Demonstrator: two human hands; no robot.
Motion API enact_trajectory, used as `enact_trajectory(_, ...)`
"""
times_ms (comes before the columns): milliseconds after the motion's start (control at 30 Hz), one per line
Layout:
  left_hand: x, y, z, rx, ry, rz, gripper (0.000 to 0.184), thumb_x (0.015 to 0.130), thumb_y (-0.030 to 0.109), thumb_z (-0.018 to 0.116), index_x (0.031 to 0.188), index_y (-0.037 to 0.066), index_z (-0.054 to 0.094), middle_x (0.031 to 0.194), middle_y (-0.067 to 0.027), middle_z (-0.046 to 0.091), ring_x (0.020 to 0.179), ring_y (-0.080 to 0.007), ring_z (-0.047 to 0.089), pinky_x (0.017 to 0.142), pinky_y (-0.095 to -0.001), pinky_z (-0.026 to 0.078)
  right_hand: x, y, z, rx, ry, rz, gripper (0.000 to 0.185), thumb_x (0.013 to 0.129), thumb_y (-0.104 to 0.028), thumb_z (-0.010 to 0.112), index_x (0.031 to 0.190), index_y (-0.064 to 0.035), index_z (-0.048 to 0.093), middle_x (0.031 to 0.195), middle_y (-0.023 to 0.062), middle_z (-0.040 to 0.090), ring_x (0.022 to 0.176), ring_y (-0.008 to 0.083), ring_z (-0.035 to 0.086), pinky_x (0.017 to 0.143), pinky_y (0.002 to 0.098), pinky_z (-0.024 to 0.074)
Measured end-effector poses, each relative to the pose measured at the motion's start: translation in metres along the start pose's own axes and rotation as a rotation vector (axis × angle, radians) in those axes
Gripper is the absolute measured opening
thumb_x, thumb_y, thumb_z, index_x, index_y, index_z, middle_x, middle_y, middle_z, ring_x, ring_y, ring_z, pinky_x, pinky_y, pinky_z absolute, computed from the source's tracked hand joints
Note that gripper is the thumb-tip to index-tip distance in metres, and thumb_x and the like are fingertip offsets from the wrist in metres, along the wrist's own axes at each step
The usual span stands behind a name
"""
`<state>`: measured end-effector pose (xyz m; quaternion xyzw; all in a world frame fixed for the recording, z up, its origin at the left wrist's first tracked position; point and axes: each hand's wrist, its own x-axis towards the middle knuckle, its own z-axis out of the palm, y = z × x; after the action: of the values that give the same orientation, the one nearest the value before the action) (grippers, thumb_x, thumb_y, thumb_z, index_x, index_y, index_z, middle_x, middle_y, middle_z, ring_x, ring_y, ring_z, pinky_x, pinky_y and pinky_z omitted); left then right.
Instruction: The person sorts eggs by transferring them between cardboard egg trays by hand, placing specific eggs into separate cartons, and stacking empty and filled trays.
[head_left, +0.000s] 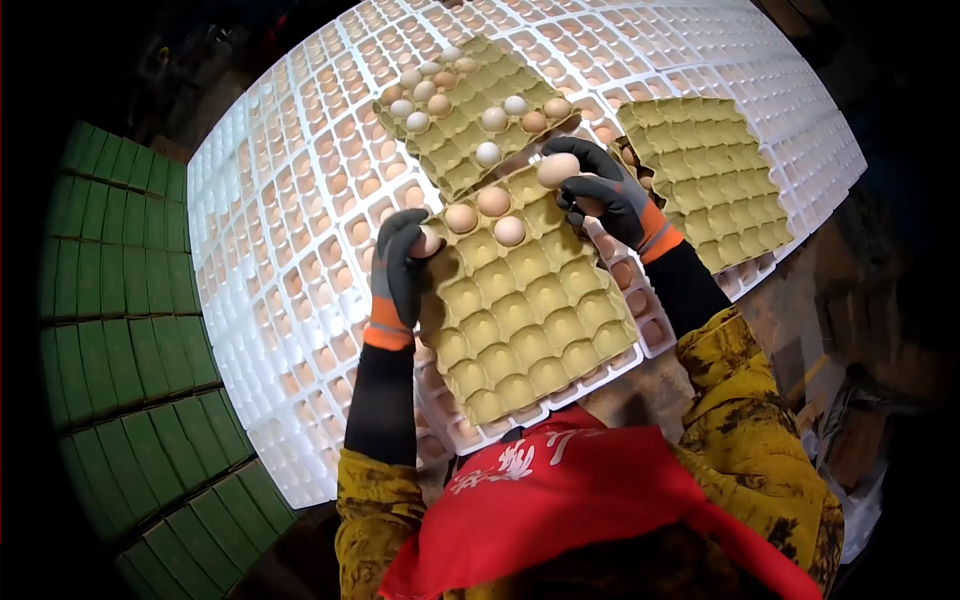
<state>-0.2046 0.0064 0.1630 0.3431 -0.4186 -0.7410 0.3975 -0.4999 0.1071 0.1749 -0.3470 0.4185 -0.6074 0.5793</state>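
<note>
Close to me a yellowish pulp egg tray (pixel 530 312) lies on top of white plastic trays. Three eggs sit in its far cups, one of them a brown egg (pixel 493 201). My left hand (pixel 398 262), in a grey and orange glove, is closed around an egg (pixel 428 241) at the tray's far left corner. Over the far right corner, my gloved right hand (pixel 612 196) grips a pale brown egg (pixel 558 170) between thumb and fingers. Another egg (pixel 588 204) shows partly below that thumb; whether it is held too I cannot tell.
Beyond lies a second pulp tray (pixel 450 150) with several brown and whitish eggs. An empty-cupped pulp tray (pixel 705 185) rests at the right, over other eggs. White plastic trays (pixel 290 250) full of eggs spread all around. Green boxes (pixel 125 290) are stacked at the left.
</note>
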Motion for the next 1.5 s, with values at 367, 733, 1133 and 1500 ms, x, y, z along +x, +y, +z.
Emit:
enact_trajectory(367, 0.055, -0.002, 0.022, 1.042, -0.052, 0.253, 0.033, 0.084, 0.022, 0.065, 0.115, 0.013, 0.066, 0.108, -0.0111, 0.066, 0.098, -0.0280, 0.065, 0.084, -0.0363, 0.051, -0.013, 0.021, 0.067, -1.386, 0.084, -0.264, 0.037, 0.073, -0.025, 0.075, 0.106, -0.0155, 0.065, 0.119, 0.0119, 0.057, 0.099, 0.0316, 0.063, 0.082, 0.0390, 0.0529)
enact_trajectory(733, 0.074, -0.031, 0.068, 1.812, -0.272, 0.381, 0.044, 0.074, 0.040, 0.074, 0.102, 0.007, 0.067, 0.123, -0.0251, 0.054, 0.094, -0.0381, 0.065, 0.080, -0.0451, 0.053, -0.090, 0.025, 0.077, -0.424, 0.415, -0.072, 0.040, 0.081, -0.008, 0.076, 0.117, -0.0045, 0.060, 0.101, 0.0032, 0.065, 0.088, 0.0095, 0.061, 0.077, 0.0249, 0.0505)
enact_trajectory(1133, -0.080, 0.028, -0.220, 1.257, 0.426, 0.426, 0.045, 0.068, 0.025, 0.084, 0.106, 0.007, 0.069, 0.122, -0.0185, 0.055, 0.115, -0.0366, 0.053, 0.097, -0.0432, 0.046, -0.012, 0.108, 0.252, -0.663, 0.036, -0.304, 0.044, 0.076, -0.016, 0.080, 0.115, -0.0068, 0.062, 0.109, 0.0064, 0.061, 0.096, 0.0210, 0.062, 0.085, 0.0341, 0.0516)
enact_trajectory(1500, -0.108, 0.036, -0.326, 1.422, 0.356, 0.107, 0.044, 0.080, 0.027, 0.072, 0.121, 0.014, 0.066, 0.140, -0.0148, 0.047, 0.122, -0.0334, 0.053, 0.099, -0.0416, 0.047, 0.082, 0.250, 0.341, -0.961, 0.094, -0.209, 0.031, 0.084, -0.019, 0.067, 0.114, -0.0114, 0.065, 0.114, 0.0105, 0.063, 0.096, 0.0267, 0.065, 0.081, 0.0363, 0.0511)
